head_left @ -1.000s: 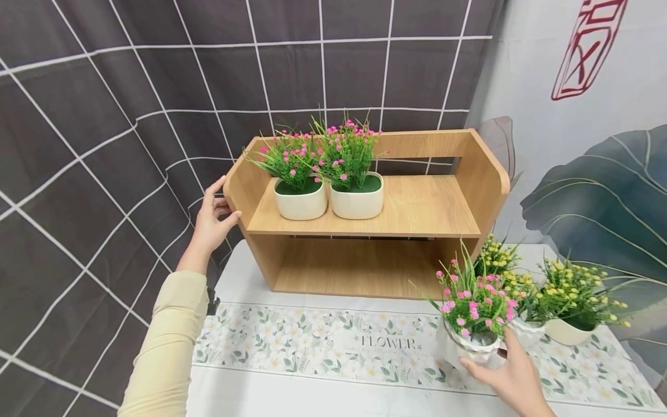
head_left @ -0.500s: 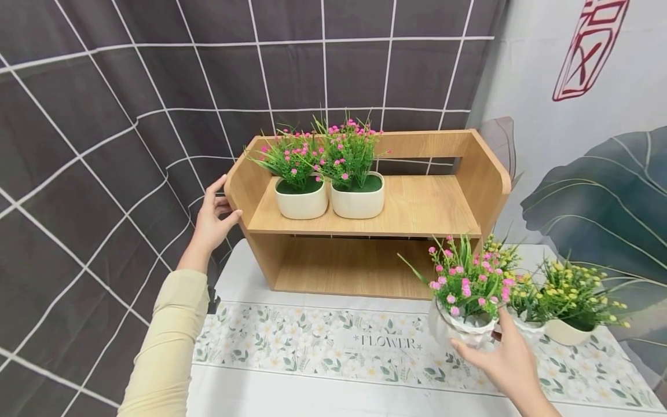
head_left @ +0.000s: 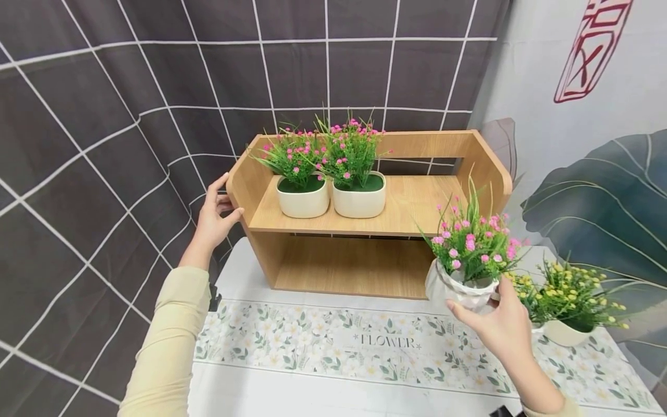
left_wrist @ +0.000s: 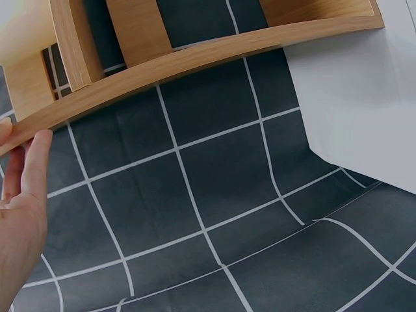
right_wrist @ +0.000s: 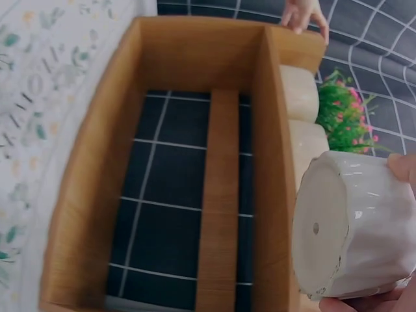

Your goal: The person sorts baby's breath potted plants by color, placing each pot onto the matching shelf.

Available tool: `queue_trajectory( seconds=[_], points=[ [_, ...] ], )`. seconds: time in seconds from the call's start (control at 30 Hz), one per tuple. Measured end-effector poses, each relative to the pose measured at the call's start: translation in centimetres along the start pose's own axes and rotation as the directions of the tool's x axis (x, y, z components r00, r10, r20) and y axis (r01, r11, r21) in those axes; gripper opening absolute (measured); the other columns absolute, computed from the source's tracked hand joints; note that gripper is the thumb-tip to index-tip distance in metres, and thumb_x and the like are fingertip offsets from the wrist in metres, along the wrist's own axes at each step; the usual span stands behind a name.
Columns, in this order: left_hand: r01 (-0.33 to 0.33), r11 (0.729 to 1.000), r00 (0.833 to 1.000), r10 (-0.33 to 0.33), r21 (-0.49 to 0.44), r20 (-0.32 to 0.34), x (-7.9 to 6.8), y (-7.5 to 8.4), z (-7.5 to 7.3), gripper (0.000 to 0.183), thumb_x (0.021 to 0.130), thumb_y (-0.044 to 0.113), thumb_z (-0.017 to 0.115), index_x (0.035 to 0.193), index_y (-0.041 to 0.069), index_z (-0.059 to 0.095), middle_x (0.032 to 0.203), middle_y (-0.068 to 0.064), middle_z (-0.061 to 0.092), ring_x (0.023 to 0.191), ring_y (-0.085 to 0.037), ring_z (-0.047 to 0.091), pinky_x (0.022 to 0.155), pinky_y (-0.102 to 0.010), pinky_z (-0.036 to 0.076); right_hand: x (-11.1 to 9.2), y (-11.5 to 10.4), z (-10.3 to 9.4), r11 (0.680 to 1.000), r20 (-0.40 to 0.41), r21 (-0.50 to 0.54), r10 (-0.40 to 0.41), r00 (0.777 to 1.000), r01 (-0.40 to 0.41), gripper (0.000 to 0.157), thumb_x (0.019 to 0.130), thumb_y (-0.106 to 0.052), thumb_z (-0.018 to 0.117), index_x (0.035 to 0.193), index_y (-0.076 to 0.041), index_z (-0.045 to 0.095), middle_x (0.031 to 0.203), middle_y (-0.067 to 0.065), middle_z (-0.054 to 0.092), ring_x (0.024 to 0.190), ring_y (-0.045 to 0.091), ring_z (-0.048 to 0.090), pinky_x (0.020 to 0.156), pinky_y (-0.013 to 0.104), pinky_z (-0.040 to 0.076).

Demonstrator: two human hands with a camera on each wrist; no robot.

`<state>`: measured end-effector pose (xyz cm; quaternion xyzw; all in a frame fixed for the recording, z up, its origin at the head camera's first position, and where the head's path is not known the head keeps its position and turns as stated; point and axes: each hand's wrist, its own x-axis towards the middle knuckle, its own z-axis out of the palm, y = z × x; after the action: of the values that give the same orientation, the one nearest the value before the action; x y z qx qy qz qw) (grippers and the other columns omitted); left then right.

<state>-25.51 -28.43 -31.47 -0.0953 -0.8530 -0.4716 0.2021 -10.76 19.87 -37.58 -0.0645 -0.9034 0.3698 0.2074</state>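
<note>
My left hand point(head_left: 212, 223) grips the edge of the left side panel point(head_left: 249, 179) of a wooden two-tier shelf point(head_left: 417, 200), thumb on one face and fingers on the other. In my right hand point(head_left: 502, 324) is a potted plant point(head_left: 471, 243) with pink flowers and a wavy white pot point(right_wrist: 377, 221). The pot is raised off the table, in front of the shelf's right end; its underside with a small hole shows in the right wrist view. Two cream oval pots point(head_left: 304, 202) with pink flowers stand side by side on the upper tier's left half.
Yellow-flowered potted plants point(head_left: 570, 295) stand on the table at the right, partly behind my right hand. A floral runner point(head_left: 323, 341) marked FLOWER lies before the shelf. Dark grid cloth point(head_left: 359, 72) hangs behind and at the left.
My right hand has lifted the pink-flowered pot up and slightly left, toward the shelf's right end. The left hand stays on the side panel.
</note>
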Motion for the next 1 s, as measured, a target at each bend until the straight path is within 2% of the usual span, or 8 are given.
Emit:
queue_trajectory(
  seconds=[0.13,0.2,0.4,0.67,0.9,1.0],
  points=[
    [0.016,1.0,1.0,-0.016,0.01,-0.001,0.0,-0.1,0.0,0.076,0.087,-0.009,0.057,0.149,0.015,0.02,0.123,-0.033,0.049,0.113,-0.045,0.052,0.096,-0.055,0.043,1.1,-0.9,-0.1,1.0,-0.009,0.009,-0.002,1.0,0.002,0.072,0.067,-0.03,0.084,0.12,0.001,0.048,0.105,0.023,0.059,0.089,0.04,0.062,0.059,0.023,0.04],
    [0.017,1.0,1.0,-0.017,0.017,-0.002,0.0,-0.1,-0.1,0.077,0.087,-0.009,0.057,0.149,0.016,0.02,0.123,-0.032,0.049,0.113,-0.045,0.052,0.095,-0.055,0.043,1.6,-1.4,-0.1,1.0,-0.015,0.002,0.004,1.0,-0.004,0.071,0.067,-0.032,0.083,0.12,0.0,0.048,0.105,0.021,0.059,0.087,0.037,0.06,0.059,0.026,0.039],
    [0.011,1.0,1.0,-0.011,0.017,-0.008,-0.1,-0.1,-0.1,0.077,0.086,-0.009,0.057,0.149,0.016,0.021,0.123,-0.033,0.049,0.113,-0.046,0.052,0.095,-0.055,0.044,3.2,-2.7,-0.1,0.999,0.0,-0.001,0.033,0.999,-0.033,0.072,0.07,-0.036,0.08,0.124,-0.003,0.047,0.111,0.02,0.057,0.089,0.035,0.056,0.061,0.039,0.039],
    [0.006,1.0,1.0,-0.006,-0.003,-0.008,-0.1,-0.2,0.1,0.077,0.086,-0.01,0.057,0.149,0.016,0.022,0.122,-0.034,0.049,0.113,-0.047,0.052,0.096,-0.055,0.043,4.9,-3.5,0.1,0.998,-0.034,0.051,0.032,0.999,-0.03,0.075,0.069,-0.031,0.082,0.131,-0.006,0.047,0.118,0.018,0.058,0.097,0.035,0.058,0.068,0.037,0.041],
    [0.008,1.0,1.0,-0.008,0.002,-0.013,0.0,0.1,0.1,0.076,0.086,-0.01,0.057,0.149,0.015,0.023,0.121,-0.033,0.05,0.113,-0.047,0.052,0.097,-0.056,0.042,6.5,-3.1,0.9,0.998,-0.062,0.058,0.034,0.997,-0.031,0.077,0.069,-0.032,0.082,0.132,-0.006,0.048,0.117,0.017,0.06,0.09,0.03,0.056,0.065,0.034,0.038],
    [0.011,1.0,1.0,-0.011,0.012,-0.013,0.0,0.2,0.1,0.077,0.086,-0.01,0.057,0.149,0.015,0.022,0.121,-0.033,0.05,0.113,-0.046,0.053,0.097,-0.055,0.042,7.1,-3.0,1.2,0.997,-0.063,0.061,0.047,0.997,-0.043,0.081,0.069,-0.033,0.082,0.135,-0.005,0.045,0.12,0.018,0.059,0.093,0.032,0.055,0.066,0.036,0.037]
  ],
)
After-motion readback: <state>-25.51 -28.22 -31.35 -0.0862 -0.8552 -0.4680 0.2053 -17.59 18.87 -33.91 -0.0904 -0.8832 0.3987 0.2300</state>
